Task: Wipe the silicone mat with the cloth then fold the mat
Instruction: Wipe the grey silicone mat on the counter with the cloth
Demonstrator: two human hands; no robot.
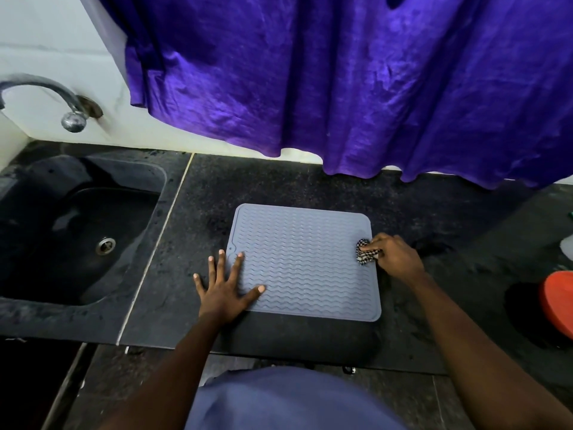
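A grey silicone mat (305, 262) with wavy ridges lies flat and unfolded on the dark stone counter (310, 187). My left hand (221, 288) rests flat with fingers spread over the mat's left edge, partly on the counter. My right hand (392, 254) is at the mat's right edge, closed on a small bunched black-and-white checked cloth (365, 251) that presses on the mat.
A dark sink (77, 231) with a metal drain is set into the counter at the left, with a tap (55, 97) on the wall above. A purple curtain (356, 82) hangs over the counter's back edge. A red round object (558, 302) sits at the far right.
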